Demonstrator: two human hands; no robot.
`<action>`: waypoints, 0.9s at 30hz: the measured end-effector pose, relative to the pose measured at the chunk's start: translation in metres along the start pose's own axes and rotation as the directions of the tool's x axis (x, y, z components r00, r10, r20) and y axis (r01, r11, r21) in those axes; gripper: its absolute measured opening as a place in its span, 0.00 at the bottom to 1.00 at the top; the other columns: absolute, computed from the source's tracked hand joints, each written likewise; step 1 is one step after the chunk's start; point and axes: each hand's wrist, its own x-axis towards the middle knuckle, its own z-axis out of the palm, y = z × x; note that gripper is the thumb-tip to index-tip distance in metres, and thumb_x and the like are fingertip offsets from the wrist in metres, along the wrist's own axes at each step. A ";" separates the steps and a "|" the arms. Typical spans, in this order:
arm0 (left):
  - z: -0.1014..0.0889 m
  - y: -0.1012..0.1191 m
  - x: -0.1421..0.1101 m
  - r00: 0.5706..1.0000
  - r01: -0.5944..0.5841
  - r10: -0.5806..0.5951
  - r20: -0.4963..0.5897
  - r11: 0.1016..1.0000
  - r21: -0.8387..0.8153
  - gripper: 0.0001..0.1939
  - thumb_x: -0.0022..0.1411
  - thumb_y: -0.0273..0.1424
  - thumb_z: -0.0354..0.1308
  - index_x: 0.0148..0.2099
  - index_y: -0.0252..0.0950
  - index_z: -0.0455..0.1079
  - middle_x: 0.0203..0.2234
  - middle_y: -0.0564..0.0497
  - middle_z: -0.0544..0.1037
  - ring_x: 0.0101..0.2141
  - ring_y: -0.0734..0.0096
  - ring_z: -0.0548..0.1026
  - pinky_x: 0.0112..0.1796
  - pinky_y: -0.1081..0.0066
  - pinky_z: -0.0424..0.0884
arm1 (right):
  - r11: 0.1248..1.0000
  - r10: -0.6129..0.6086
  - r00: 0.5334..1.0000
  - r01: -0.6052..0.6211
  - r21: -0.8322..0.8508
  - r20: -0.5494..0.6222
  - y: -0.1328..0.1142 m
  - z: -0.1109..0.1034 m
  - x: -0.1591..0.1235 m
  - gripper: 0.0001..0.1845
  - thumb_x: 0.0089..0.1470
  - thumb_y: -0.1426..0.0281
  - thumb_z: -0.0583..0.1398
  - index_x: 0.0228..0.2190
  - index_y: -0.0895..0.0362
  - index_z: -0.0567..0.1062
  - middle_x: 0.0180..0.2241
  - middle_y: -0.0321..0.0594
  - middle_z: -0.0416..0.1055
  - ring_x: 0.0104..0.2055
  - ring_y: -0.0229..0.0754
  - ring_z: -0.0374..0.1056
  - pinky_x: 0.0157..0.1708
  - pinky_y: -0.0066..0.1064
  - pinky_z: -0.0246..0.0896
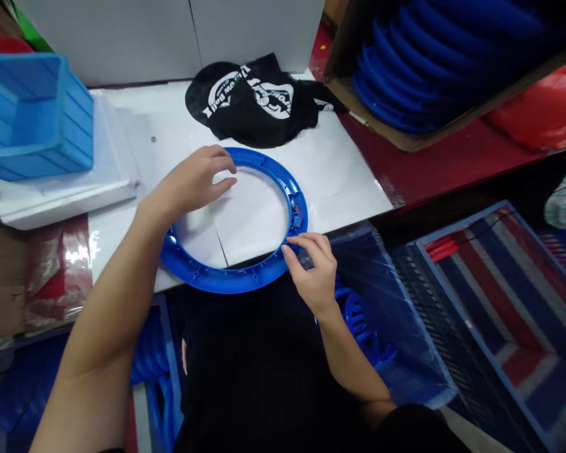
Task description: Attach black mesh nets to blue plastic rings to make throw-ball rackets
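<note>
A blue plastic ring (226,280) lies on the white work surface, its ribbed side up and its near edge over the table's front edge. A small part with reddish wires (297,216) sits in the ring's channel on the right. My left hand (200,179) is over the ring's upper left, thumb and fingers apart with nothing between them. At the lower right, my right hand (314,267) has thumb and index finger pinched at the ring's inner rim. Whether a tiny part is also between those fingertips cannot be seen.
Black printed cutouts (264,100) lie behind the ring. A light-blue bin (75,126) stands on a white foam slab (117,182) at left. A cardboard box (405,141) of stacked blue rings (405,69) is at upper right. A lined crate (382,283) holds blue parts below.
</note>
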 end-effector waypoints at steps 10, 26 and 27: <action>0.002 0.001 -0.021 0.999 0.052 -0.051 0.008 0.999 -0.017 0.11 0.72 0.30 0.56 0.53 0.38 0.76 0.56 0.43 0.76 0.61 0.45 0.72 0.64 0.45 0.65 | 0.994 0.055 0.998 -0.052 -0.095 0.026 -0.004 0.002 -0.002 0.03 0.64 0.68 0.66 0.39 0.51 0.82 0.41 0.44 0.75 0.46 0.51 0.75 0.50 0.48 0.74; -0.009 -0.024 -0.028 0.966 0.242 -0.227 -0.127 0.964 0.112 0.16 0.73 0.30 0.58 0.61 0.38 0.71 0.64 0.45 0.70 0.64 0.49 0.65 0.69 0.43 0.60 | 0.969 0.245 0.969 -0.243 0.043 -0.045 -0.003 0.004 -0.033 0.16 0.66 0.63 0.64 0.53 0.53 0.71 0.37 0.37 0.70 0.36 0.42 0.70 0.36 0.37 0.71; -0.010 -0.028 -0.029 0.961 0.257 -0.242 -0.133 0.959 0.115 0.19 0.72 0.30 0.58 0.63 0.38 0.70 0.64 0.42 0.70 0.63 0.47 0.66 0.68 0.43 0.62 | 0.951 0.296 0.955 -0.294 0.093 -0.001 -0.003 0.005 -0.037 0.19 0.67 0.63 0.63 0.56 0.53 0.68 0.35 0.35 0.70 0.33 0.41 0.70 0.32 0.35 0.69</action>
